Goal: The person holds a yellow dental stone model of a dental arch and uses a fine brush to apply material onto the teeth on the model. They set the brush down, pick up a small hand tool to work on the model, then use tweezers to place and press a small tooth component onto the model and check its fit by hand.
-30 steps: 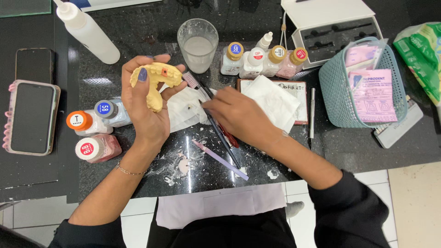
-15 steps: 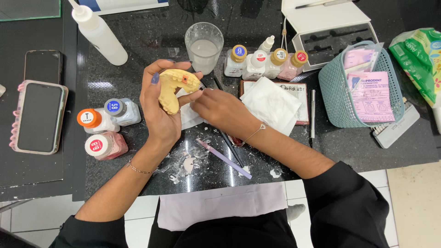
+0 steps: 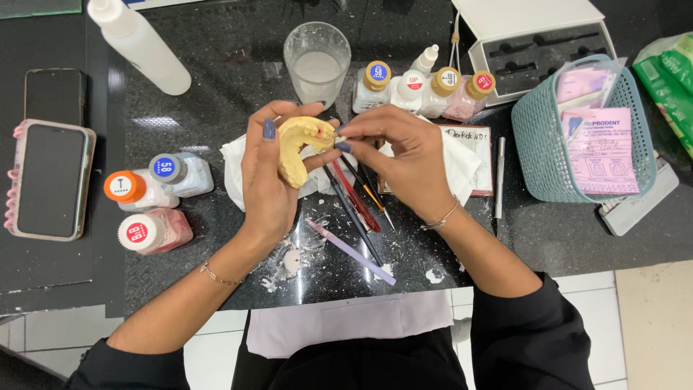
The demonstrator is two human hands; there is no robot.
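Your left hand [image 3: 266, 184] is clamped round the yellow plaster cast [image 3: 297, 148]; right hand [image 3: 401, 155] pinches its end; stiff, brittle, probably chips easily; grip the thick base.

**Where things lie around the held cast**

The left hand [image 3: 263, 184] grips the dental cast [image 3: 297, 148] above a tissue [image 3: 234, 170], and the right hand [image 3: 404, 162] meets it from the right. Behind the grip stands a glass [image 3: 316, 63]; right of that, a row of small bottles [image 3: 422, 88]. Left of the grip lie three jars [image 3: 151, 198], farther left two phones [image 3: 50, 155]. Before it, brushes and tools [image 3: 354, 217] lie on the counter [image 3: 216, 94], perhaps overlapping. Far right sits a basket [image 3: 538, 152].
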